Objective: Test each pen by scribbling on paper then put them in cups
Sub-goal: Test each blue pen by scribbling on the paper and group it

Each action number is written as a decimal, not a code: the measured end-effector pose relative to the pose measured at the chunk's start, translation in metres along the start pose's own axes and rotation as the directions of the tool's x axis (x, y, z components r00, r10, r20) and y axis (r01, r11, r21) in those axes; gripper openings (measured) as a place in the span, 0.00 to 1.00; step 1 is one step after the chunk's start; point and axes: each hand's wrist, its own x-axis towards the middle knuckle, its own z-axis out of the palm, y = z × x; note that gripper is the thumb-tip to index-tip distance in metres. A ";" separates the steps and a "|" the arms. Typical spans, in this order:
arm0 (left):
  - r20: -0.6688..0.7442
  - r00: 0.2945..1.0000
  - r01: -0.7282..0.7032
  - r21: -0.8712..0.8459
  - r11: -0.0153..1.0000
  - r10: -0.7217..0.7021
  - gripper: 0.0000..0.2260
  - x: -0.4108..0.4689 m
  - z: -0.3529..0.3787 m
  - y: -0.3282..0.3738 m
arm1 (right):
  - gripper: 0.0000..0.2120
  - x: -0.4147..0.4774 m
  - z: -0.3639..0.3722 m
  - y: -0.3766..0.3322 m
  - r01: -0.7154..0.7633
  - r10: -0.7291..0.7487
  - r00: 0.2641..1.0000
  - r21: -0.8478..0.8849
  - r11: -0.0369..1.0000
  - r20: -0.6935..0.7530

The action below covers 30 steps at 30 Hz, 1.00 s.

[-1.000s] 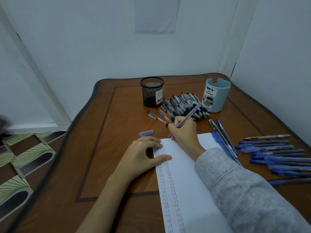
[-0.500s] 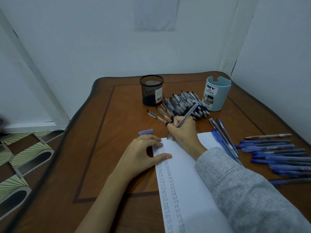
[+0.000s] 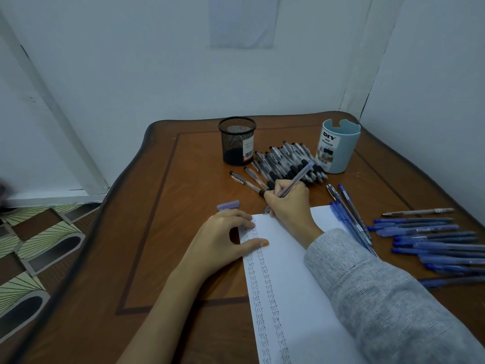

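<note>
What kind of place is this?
Probably a home room: a brown wooden table set in a corner of plain white walls, a patterned tiled floor, and a black mesh cup with a pale blue desk organizer.

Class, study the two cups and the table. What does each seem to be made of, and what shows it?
The black cup looks like metal wire mesh, matte black: its see-through grid of holes shows.
The blue cup is probably plastic, smooth pale blue, with a moulded notched rim.
The table seems wood or veneer, glossy brown: grain and a dark border line show.
</note>
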 end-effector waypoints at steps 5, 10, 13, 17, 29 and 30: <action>0.001 1.000 0.000 -0.003 1.000 0.000 0.28 0.000 -0.001 0.001 | 0.18 0.000 -0.001 0.000 -0.013 0.013 1.000 0.011 1.000 0.025; -0.004 1.000 0.001 0.005 1.000 -0.001 0.26 0.000 -0.001 0.002 | 0.17 0.000 0.000 0.001 0.004 -0.004 1.000 -0.008 1.000 -0.011; -0.002 1.000 -0.007 0.019 1.000 0.007 0.26 -0.001 -0.002 0.004 | 0.17 0.000 0.000 0.001 -0.005 0.005 1.000 -0.018 1.000 0.010; 0.007 1.000 -0.008 0.036 0.999 0.008 0.28 -0.001 -0.003 0.004 | 0.15 0.001 0.000 0.003 0.007 -0.008 1.000 -0.018 1.000 -0.004; 0.055 0.998 -0.037 0.022 0.999 0.035 0.32 0.000 -0.005 0.000 | 0.17 0.001 -0.002 -0.011 -0.228 0.241 0.968 0.156 0.961 -0.075; 0.041 0.998 -0.049 0.021 0.999 0.048 0.31 0.000 -0.004 -0.002 | 0.17 0.002 -0.005 -0.013 -0.265 0.273 0.961 0.165 0.950 -0.032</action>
